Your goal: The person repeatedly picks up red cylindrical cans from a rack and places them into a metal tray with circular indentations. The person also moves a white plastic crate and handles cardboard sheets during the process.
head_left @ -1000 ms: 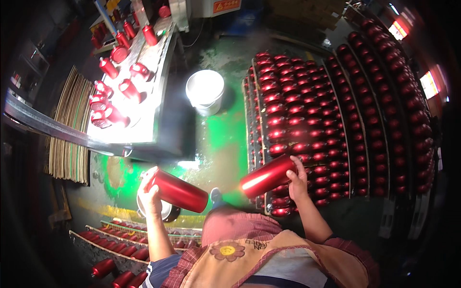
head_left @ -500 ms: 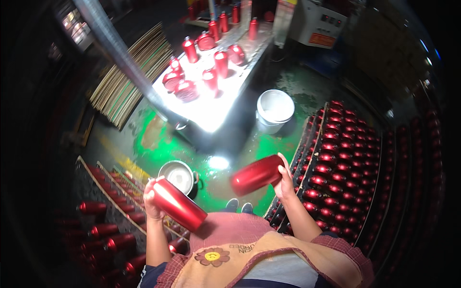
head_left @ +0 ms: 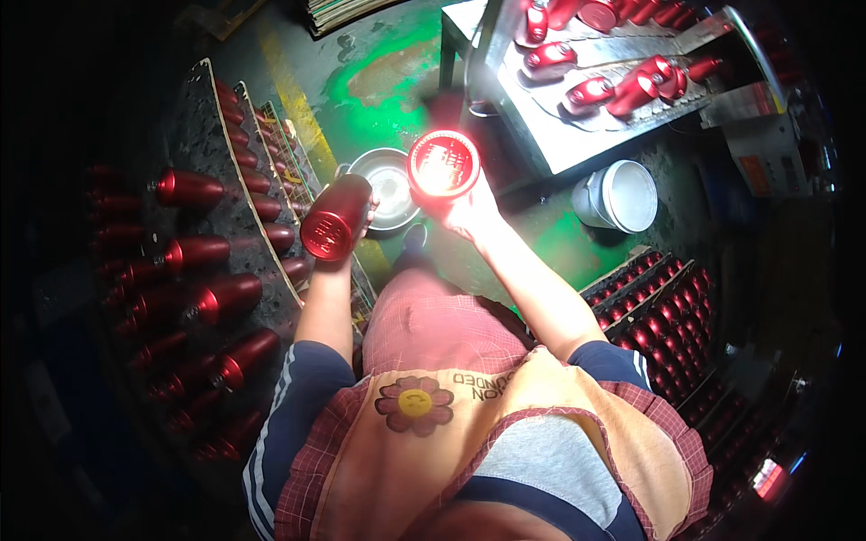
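Each of my hands grips a shiny red metal bottle. My left hand point(head_left: 371, 216), mostly hidden behind its red bottle point(head_left: 337, 215), holds it tilted with the base toward me, beside the rack on the left. In front of me, my right hand point(head_left: 471, 215) is closed on another red bottle point(head_left: 444, 164), whose round base faces me and glares in bright light. The two bottles are close together but apart. Behind them on the floor stands a round metal pot point(head_left: 390, 185), partly covered by the bottles.
Dark boards point(head_left: 216, 153) to my left carry several red bottles lying on their sides. At the upper right is a lit table point(head_left: 577, 158) with more red bottles. A white bucket point(head_left: 629, 197) stands below it. Racks of red bottles point(head_left: 672, 316) fill the right side.
My view has turned left. Both bottles have been raised and brought nearer each other, their bases now toward me. Both hands have kept their hold.
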Demonstrator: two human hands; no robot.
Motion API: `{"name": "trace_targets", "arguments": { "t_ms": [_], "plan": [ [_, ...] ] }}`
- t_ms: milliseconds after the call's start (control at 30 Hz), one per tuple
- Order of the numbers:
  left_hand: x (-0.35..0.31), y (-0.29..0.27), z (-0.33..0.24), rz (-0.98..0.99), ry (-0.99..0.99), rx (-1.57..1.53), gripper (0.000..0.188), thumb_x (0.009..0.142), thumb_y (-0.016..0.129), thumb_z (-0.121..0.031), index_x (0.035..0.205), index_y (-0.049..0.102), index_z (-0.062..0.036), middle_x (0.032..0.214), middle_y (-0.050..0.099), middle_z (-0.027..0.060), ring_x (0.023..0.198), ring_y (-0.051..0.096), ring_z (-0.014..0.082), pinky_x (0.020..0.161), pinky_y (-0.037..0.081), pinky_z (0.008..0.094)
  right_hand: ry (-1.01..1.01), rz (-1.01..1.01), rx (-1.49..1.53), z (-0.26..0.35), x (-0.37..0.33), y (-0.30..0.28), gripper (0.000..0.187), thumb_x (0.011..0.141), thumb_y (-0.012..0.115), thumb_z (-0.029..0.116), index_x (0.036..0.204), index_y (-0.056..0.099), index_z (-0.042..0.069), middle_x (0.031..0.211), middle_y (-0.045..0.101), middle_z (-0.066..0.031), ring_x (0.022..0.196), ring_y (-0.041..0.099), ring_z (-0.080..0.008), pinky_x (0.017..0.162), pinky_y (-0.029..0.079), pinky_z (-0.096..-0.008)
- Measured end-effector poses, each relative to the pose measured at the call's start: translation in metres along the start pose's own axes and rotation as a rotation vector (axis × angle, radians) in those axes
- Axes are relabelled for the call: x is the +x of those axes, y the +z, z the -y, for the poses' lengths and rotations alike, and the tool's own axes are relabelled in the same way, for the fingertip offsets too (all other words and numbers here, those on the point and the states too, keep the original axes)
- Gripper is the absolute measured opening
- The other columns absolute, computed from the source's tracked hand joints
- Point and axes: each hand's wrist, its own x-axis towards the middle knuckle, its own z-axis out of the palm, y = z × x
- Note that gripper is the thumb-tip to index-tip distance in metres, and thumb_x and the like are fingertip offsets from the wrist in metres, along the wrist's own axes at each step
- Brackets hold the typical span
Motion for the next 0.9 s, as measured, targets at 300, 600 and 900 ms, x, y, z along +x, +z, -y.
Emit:
{"name": "trace_targets", "arguments": {
  "t_ms": [300, 600, 900],
  "plan": [
    [0.042, -0.147, 0.000, -0.246, -0.278, -0.829, 0.049, 0.091, 0.050, -0.044, 0.125, 0.058, -0.0090, 0.121, 0.062, 0.0147, 0.105, 0.061, 0.0408, 0.068, 0.059, 0.0532, 0.225, -0.006, -0.018, -0.033, 0.117, 0.018, 0.052, 0.094, 0.049, 0.052, 0.126, 0.059, 0.012, 0.125, 0.063, -0.0105, 0.112, 0.062, -0.0270, 0.097, 0.049, -0.0500],
    [0.052, -0.216, 0.010, -0.144, -0.331, -0.908, 0.047, 0.096, 0.046, -0.033, 0.131, 0.054, -0.0028, 0.136, 0.055, 0.0127, 0.123, 0.052, 0.0334, 0.100, 0.046, 0.0560, 0.214, -0.103, -0.214, -0.027, 0.126, 0.012, 0.051, 0.090, 0.054, 0.046, 0.129, 0.057, 0.013, 0.130, 0.060, -0.0141, 0.118, 0.059, -0.0325, 0.102, 0.044, -0.0534],
    [-0.018, -0.087, -0.032, 0.050, -0.036, -0.658, 0.066, 0.092, 0.054, -0.046, 0.135, 0.046, 0.0027, 0.134, 0.051, 0.0269, 0.111, 0.056, 0.0491, 0.079, 0.059, 0.0501, 0.201, -0.023, -0.195, 0.004, 0.088, 0.010, 0.044, 0.087, 0.059, 0.040, 0.118, 0.063, 0.010, 0.118, 0.066, -0.0104, 0.107, 0.063, -0.0283, 0.103, 0.043, -0.0528]
  ]
}}
